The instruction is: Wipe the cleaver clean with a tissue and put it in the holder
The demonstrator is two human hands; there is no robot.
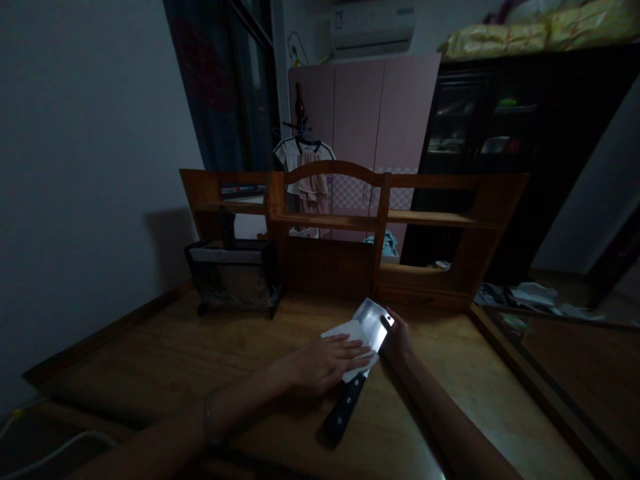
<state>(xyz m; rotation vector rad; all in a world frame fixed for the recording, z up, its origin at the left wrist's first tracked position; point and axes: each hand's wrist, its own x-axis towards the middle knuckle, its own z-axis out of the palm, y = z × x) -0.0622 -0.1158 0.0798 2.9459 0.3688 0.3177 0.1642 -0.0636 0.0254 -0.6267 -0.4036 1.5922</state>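
A cleaver lies flat on the wooden desk [210, 360], its shiny blade [373, 319] pointing away and its black handle [345, 410] toward me. My left hand [325, 360] lies flat, fingers stretched out, pressing a white cloth or tissue [350, 331] onto the blade. My right hand [397, 337] rests at the blade's right edge, fingers curled against it near the hole in the corner.
A wooden shelf unit [350, 220] stands along the desk's back edge. A dark wire rack [233, 273] sits at the back left. A wall is on the left, a pink wardrobe and dark cabinet behind. Papers lie at the right.
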